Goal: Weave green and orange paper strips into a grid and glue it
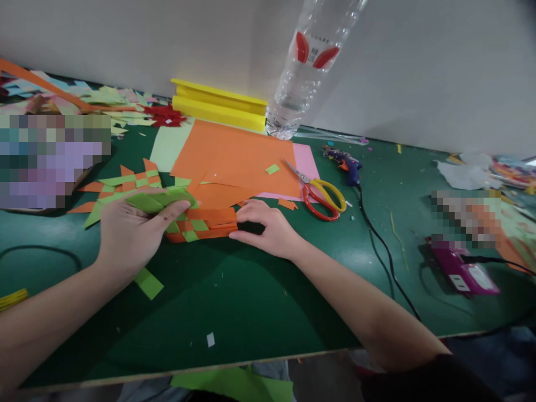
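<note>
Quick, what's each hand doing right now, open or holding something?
Left hand: closed, holding the green-and-orange woven paper.
Right hand: closed, pinching the orange strips at their ends.

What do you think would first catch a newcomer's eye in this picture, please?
Probably the woven orange-and-green paper piece, just left of centre, held between the left-hand grip and the right-hand grip. Next might be the tall clear plastic bottle in front of the pale wall, and the scissors with red and yellow handles, lying beyond the right hand, their blades over the orange sheet.
</note>
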Motion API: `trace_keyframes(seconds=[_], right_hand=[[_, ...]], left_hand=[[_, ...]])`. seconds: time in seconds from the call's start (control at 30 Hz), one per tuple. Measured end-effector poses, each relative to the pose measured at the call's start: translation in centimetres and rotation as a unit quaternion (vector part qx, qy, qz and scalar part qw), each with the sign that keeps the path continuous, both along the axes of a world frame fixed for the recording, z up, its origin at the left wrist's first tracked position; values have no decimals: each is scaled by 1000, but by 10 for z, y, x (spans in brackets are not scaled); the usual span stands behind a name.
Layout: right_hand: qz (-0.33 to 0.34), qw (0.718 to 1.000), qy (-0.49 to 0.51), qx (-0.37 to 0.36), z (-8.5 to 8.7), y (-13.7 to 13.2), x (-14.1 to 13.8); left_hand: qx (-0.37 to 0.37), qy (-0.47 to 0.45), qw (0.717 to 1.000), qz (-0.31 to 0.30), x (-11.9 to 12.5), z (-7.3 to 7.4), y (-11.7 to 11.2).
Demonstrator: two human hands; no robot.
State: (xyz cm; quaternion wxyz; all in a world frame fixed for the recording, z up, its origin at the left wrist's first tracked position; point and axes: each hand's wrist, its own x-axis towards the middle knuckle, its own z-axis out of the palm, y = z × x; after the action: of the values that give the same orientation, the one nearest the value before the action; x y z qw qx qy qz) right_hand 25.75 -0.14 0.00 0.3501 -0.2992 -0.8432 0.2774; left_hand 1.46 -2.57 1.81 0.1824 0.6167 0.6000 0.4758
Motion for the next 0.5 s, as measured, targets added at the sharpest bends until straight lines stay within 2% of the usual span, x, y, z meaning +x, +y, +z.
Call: trace_keyframes(seconds=[0.1, 0.23, 0.37, 0.5], right_hand=[[23, 1000, 1, 11, -2, 0, -1], [13, 1000, 13, -12, -3, 1, -1], [-12, 998, 38, -53, -3, 2, 0], [-11, 996, 17, -85, -1, 2, 0]], left_hand=[[2, 26, 1000, -5, 0, 0, -1], [3, 58, 998, 10, -1, -2, -2], [-6, 38, 999, 19, -1, -3, -1], [5, 30, 999, 8, 0, -2, -1]])
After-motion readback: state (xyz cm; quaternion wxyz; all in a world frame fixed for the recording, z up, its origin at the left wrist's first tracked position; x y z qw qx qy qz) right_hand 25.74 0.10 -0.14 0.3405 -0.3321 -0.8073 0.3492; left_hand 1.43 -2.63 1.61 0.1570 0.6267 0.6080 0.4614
